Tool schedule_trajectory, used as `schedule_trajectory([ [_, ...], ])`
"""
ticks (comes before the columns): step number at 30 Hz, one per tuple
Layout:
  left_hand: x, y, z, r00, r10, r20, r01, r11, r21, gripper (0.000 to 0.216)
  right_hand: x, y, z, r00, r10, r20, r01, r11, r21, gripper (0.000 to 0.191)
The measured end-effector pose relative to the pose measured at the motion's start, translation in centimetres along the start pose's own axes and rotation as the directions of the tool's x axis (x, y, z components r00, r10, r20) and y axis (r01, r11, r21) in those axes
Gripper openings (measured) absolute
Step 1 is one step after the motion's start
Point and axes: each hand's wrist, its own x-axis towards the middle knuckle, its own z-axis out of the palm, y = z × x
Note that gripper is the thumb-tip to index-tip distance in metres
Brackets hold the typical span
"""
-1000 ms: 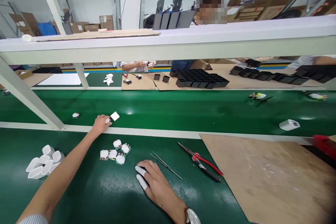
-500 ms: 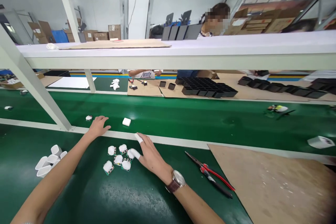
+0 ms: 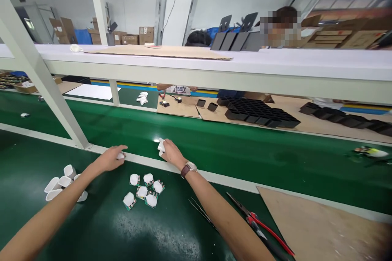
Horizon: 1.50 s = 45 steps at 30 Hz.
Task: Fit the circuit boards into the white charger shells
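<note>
Fingers (image 3: 121,147), left hand (image 3: 110,160): curled around one small white piece (image 3: 120,156). Right hand (image 3: 174,154), three o'clock from it: at a white block (image 3: 161,147), grip unclear. White-topped boards (image 3: 142,192): seven o'clock below. Step, I judge: pick-up at the belt (image 3: 220,142); next wants a level lift.

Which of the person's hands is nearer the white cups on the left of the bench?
Left. The left hand is just beyond the white cups and to their right; the right hand is much farther right, over the green belt.
</note>
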Motion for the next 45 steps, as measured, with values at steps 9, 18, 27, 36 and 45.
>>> schedule_trajectory([
  [9, -8.7, 4.7, 2.5, 0.987, 0.068, -0.143, -0.119, 0.912, -0.394, 0.053, -4.8, 0.8, -0.9, 0.997, 0.052, -0.061, -0.043, 0.991, 0.130, 0.059],
  [18, -18.9, 0.5, -7.8, 0.819, -0.163, -0.550, 0.169, 0.985, -0.041, 0.042, -12.9, -4.9, -3.9, 0.986, -0.165, -0.001, 0.163, 0.973, 0.166, 0.051],
  [27, -21.4, -3.7, -1.5, 0.920, 0.101, -0.379, 0.054, 0.924, 0.378, 0.034, -17.2, -8.5, -0.9, 0.981, -0.163, 0.105, 0.170, 0.983, -0.065, 0.035],
  [36, -19.4, 2.6, -1.4, 0.860, 0.336, -0.383, -0.351, 0.936, 0.034, 0.005, -23.8, -9.2, -3.0, 0.963, -0.205, 0.174, 0.208, 0.978, 0.001, 0.048],
  [45, -13.9, 11.7, 7.1, 0.797, 0.581, -0.164, -0.602, 0.786, -0.138, 0.006, -25.8, -9.4, 1.6, 0.989, -0.145, 0.037, 0.148, 0.909, -0.390, 0.035],
])
